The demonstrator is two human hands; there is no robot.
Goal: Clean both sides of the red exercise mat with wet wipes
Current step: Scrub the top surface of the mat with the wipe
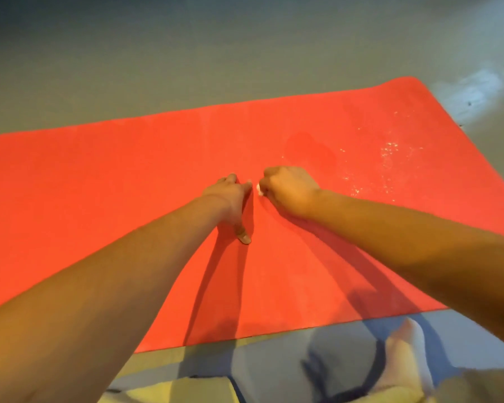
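Note:
The red exercise mat (99,199) lies flat on the floor and fills the middle of the view. My left hand (230,202) presses flat on the mat near its centre, fingers straight, thumb spread toward me. Just right of it, my right hand (288,190) is curled into a fist round a small white wet wipe (259,190), only a sliver of which shows at the knuckles, held down on the mat. A darker damp patch (312,149) lies beyond the right hand, and pale specks (390,152) dot the mat's right part.
Grey floor (186,53) surrounds the mat on all sides. My foot in a white sock (408,353) rests on the floor by the mat's near edge, with pale trouser legs (186,391) at the bottom of the view.

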